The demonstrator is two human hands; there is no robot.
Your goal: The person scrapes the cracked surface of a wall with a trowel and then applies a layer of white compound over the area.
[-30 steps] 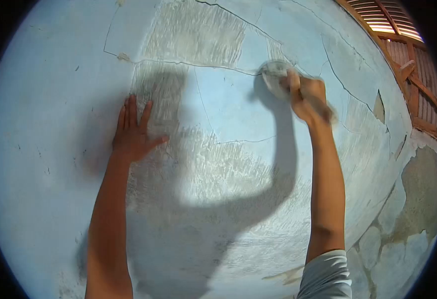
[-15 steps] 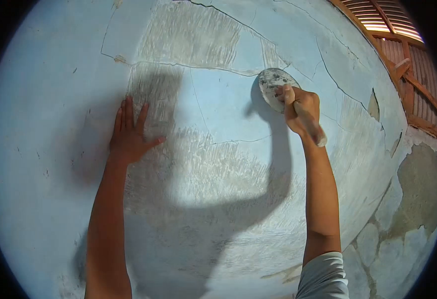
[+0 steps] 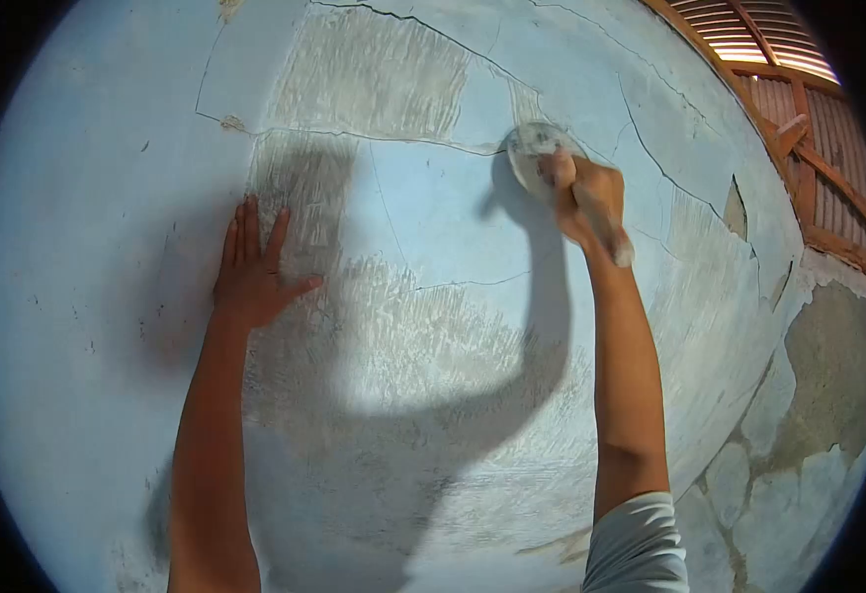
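Note:
A pale blue wall point(image 3: 433, 217) with cracks and rough grey scraped patches fills most of the head view. My right hand point(image 3: 588, 198) is wrapped round the short, worn handle of a round-bladed scraper point(image 3: 529, 148). Its mottled grey blade is slightly blurred and lies at or close to the wall by a long crack; whether it touches cannot be told. To the left, my left hand point(image 3: 253, 282) lies flat against the wall with fingers spread, beside a shadowed scraped patch point(image 3: 304, 188). It holds nothing.
Wooden framing point(image 3: 799, 138) and corrugated sheets point(image 3: 769, 109) show at the upper right. Below them, a patch of bare grey render point(image 3: 828, 366) is exposed where the paint has come off. A chipped hole point(image 3: 737, 208) sits near the wall's right edge.
My right hand and the scraper have shifted slightly up and to the left. My left hand stays in the same place on the wall; the whole view has moved a little.

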